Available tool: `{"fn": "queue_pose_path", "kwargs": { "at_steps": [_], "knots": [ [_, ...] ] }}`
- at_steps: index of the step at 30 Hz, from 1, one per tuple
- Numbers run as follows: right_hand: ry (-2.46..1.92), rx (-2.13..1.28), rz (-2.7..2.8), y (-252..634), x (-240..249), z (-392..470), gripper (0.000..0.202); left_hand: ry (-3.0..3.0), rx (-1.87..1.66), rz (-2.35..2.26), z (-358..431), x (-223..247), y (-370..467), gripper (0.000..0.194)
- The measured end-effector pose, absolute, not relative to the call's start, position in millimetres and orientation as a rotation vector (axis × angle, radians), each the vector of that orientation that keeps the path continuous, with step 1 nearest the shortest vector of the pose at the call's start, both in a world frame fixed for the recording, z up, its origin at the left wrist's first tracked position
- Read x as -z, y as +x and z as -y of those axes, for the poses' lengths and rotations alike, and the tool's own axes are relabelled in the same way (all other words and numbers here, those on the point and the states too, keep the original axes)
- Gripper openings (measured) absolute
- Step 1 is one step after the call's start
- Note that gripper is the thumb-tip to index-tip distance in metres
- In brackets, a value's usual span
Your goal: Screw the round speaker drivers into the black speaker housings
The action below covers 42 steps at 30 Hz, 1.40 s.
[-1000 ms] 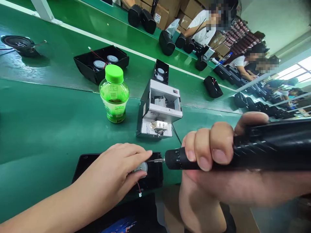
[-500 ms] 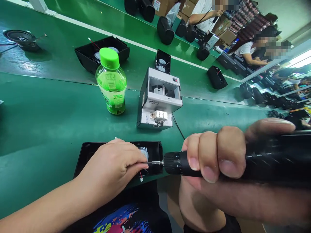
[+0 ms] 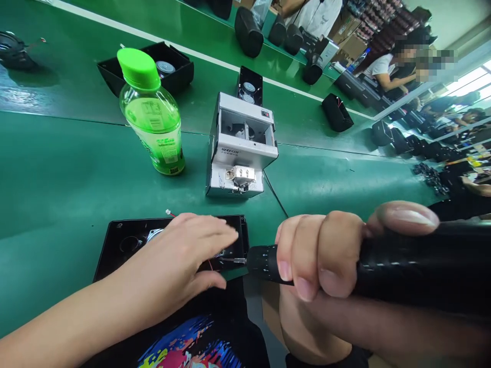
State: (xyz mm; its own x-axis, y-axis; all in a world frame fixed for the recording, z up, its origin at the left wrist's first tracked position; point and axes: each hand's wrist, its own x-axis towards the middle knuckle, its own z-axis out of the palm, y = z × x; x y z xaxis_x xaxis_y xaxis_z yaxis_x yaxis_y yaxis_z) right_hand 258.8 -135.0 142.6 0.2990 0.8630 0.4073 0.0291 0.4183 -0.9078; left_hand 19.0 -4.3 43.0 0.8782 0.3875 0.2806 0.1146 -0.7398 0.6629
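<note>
My right hand (image 3: 326,255) is wrapped round a black electric screwdriver (image 3: 264,261), whose thin bit points left over a black speaker panel (image 3: 115,235). My left hand (image 3: 192,245) hovers over that panel with its thumb and fingers apart, holding nothing. The panel lies flat on the green bench in front of me. A round opening and part of a silver-rimmed speaker driver (image 3: 153,234) show left of my hand. A white connector (image 3: 168,211) on a red wire sticks out past the panel's far edge. My left hand hides much of the panel, and where the bit's tip rests is hard to make out.
Beyond the panel stands a grey screw feeder machine (image 3: 241,148), its cable trailing right. Left of it is a bottle with a green cap (image 3: 153,112). Black speaker housings (image 3: 174,66) and a loose speaker (image 3: 15,51) sit further back. Co-workers are across the bench.
My left thumb and fingers have parted from their pinch around the screwdriver bit. The view has shifted, so the bench items sit a little further left and higher.
</note>
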Motion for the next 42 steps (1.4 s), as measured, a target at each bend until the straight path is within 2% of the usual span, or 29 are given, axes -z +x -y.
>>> {"fn": "queue_pose_path", "kwargs": {
  "at_steps": [1,2,5,11,15,19,23,27,32,42],
  "knots": [
    [-0.968,-0.710,1.097,258,-139,136,0.036,2.421,-0.552,-0.421,3,-42,16,0.060],
    [-0.951,-0.717,1.066,257,-135,136,0.039,2.476,-0.568,-0.481,1,-40,13,0.062],
    [-0.983,-0.668,1.047,250,-123,139,0.039,2.659,-0.551,-0.598,-5,-33,7,0.044],
    [-1.025,-0.686,1.009,240,-109,137,0.051,2.726,-0.383,-0.538,-8,-25,11,0.042],
    [-1.048,-0.711,0.960,238,-106,136,0.036,2.765,-0.395,-0.564,-4,-28,16,0.040],
    [-1.047,-0.721,0.964,237,-103,138,0.030,2.777,-0.414,-0.584,-1,-30,16,0.038],
    [-1.056,-0.714,0.971,234,-100,137,0.034,2.752,-0.375,-0.610,-3,-30,16,0.035],
    [-1.063,-0.664,1.016,229,-97,139,0.030,2.766,-0.375,-0.603,-3,-30,16,0.032],
    [-1.081,-0.728,1.185,225,-94,149,0.030,2.801,-0.463,-0.569,2,-30,16,0.034],
    [-1.112,-0.571,1.144,207,-82,155,0.027,2.803,-0.537,-0.584,8,-25,16,0.041]
  ]
}}
